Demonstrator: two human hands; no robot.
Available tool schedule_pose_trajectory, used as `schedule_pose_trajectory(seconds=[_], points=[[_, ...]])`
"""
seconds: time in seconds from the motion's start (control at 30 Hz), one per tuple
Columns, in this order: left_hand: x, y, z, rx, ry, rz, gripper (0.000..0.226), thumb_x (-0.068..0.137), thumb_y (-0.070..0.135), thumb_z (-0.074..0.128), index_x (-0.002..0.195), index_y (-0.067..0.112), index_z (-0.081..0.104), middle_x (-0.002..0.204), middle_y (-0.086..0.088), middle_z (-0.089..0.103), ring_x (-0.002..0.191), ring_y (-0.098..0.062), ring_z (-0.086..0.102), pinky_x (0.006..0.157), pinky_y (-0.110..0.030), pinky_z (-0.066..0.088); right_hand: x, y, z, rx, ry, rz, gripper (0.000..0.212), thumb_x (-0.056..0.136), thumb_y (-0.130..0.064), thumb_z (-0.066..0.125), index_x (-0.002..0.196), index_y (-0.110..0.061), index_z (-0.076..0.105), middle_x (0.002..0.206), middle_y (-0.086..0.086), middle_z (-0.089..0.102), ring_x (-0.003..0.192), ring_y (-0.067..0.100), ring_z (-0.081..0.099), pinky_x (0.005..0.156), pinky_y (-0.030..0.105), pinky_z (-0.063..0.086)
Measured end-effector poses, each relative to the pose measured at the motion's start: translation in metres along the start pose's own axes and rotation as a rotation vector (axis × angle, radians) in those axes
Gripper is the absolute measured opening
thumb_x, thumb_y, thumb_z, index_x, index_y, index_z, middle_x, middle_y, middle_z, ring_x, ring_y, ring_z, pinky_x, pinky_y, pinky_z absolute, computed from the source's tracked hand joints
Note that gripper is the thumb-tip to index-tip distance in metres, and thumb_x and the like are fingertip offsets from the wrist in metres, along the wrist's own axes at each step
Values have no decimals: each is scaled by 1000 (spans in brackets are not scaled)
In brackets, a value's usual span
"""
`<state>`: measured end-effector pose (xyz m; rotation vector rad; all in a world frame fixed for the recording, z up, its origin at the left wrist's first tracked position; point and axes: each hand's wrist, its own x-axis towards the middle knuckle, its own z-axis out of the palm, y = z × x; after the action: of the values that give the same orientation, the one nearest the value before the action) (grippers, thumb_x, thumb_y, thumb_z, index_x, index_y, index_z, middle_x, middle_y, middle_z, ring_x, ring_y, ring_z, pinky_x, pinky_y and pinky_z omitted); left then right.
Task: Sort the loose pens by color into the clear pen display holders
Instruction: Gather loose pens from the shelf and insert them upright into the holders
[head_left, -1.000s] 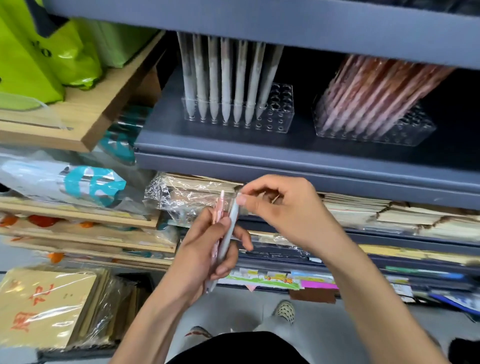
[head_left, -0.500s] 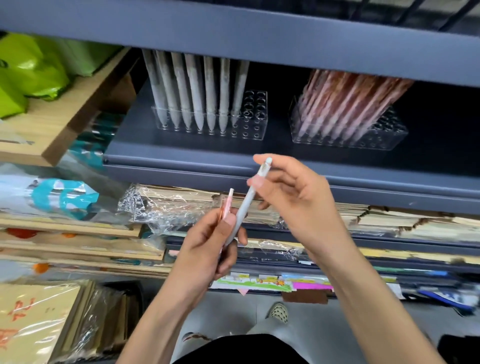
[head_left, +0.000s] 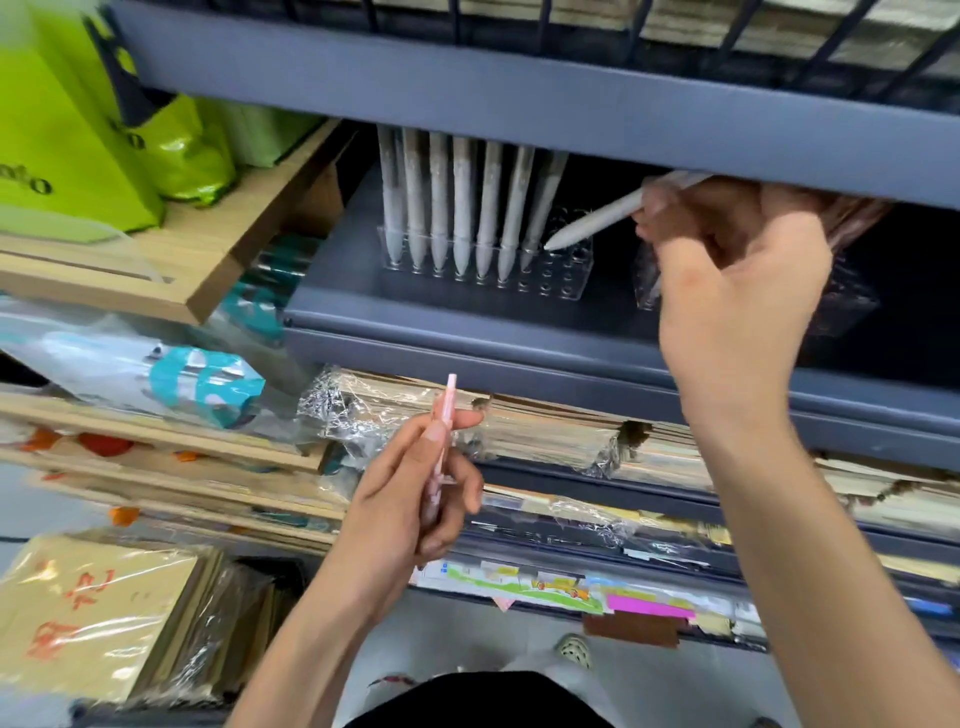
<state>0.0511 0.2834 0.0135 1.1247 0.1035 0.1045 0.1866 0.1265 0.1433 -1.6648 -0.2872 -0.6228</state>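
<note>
Right hand (head_left: 737, 291): a white pen (head_left: 592, 221) is pinched at its upper end by curled fingers. Left hand (head_left: 410, 499): a pink pen (head_left: 447, 400) is gripped in the closed fist, held upright with its long axis at 12 o'clock and its cap end sticking out above the thumb.

Key relation: the white pen's long axis is slanted, with the tip aimed at about 8 o'clock. The tip is set just at the top plate of the left clear holder (head_left: 563, 270), right beside the last standing pen. Whether the tip is already in a hole cannot be told. The holder is placed at 9 o'clock from the right hand, which is much the nearer hand. Before the pen can drop in, it is judged that it must be tipped toward vertical.

A row of white pens (head_left: 457, 208) is seen standing tip-down along the front of the holder, and empty holes are left at its 3 o'clock end. The pens are pale, slim and tapered, with their tops hidden under the upper shelf edge.

A second clear holder (head_left: 852, 312) with pink pens (head_left: 857, 218) is mostly covered by the right hand; it lies at 1 o'clock from the left hand. Both holders are stood on the grey shelf (head_left: 415, 317).
</note>
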Motion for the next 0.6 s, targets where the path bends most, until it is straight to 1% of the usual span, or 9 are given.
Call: schedule_pose_trajectory(seconds=[0.07,0.1,0.13,0.23,0.3,0.37,0.4,0.5,0.6], points=[[-3,4,-4,-14,31,-11,37,96,42,53,117,14,59,66,-12,57,32,-11,27,41,-12,24,4,5,10,-68,-17,-22,9,85,-26,69,80,-31,64,83,-16,71,83,4,69,84,37,55],[-4,6,-7,-25,49,-16,37,94,41,52,115,11,56,65,-13,57,32,-11,27,40,-11,23,5,7,14,-101,-42,-30,4,86,-27,68,85,-28,65,84,-18,70,83,1,68,85,34,54],[-6,9,-9,-34,64,-21,35,93,39,51,111,10,55,65,-14,57,31,-10,27,40,-11,22,5,10,18,-132,-68,-32,4,87,-27,67,90,-24,66,86,-18,70,84,1,68,85,32,54],[-9,15,-15,-16,75,-25,27,92,39,51,101,14,56,65,-14,57,32,-11,26,39,-11,21,9,11,30,-248,-136,-43,14,91,-29,62,96,-17,65,86,-13,67,84,5,66,85,31,52],[-11,17,-18,17,52,-10,27,93,38,51,103,14,58,66,-13,56,33,-12,27,39,-13,21,14,8,38,-373,-201,-68,20,93,-32,57,96,-14,65,89,-4,69,88,16,66,86,35,50],[-13,17,-20,46,30,0,30,92,43,53,105,18,63,66,-11,57,34,-13,29,39,-13,22,22,2,47,-560,-281,-105,28,96,-34,52,102,-10,65,101,9,71,98,32,64,91,40,47],[-13,17,-22,58,18,1,31,91,45,54,106,20,64,67,-10,57,34,-13,30,40,-14,23,27,-1,51,-663,-320,-107,32,98,-35,49,107,-9,64,108,12,69,103,36,61,93,39,45],[-14,17,-27,88,-18,2,30,95,46,56,111,23,65,68,-9,58,36,-13,30,40,-15,24,37,-10,61,-855,-411,-65,39,101,-38,41,121,-10,58,127,16,61,118,36,53,98,35,37],[-14,18,-33,102,-35,6,32,94,47,54,112,23,65,69,-8,58,36,-12,30,41,-15,26,40,-13,67,-973,-442,-61,43,103,-39,36,131,-11,53,138,16,52,126,35,46,101,34,33]])
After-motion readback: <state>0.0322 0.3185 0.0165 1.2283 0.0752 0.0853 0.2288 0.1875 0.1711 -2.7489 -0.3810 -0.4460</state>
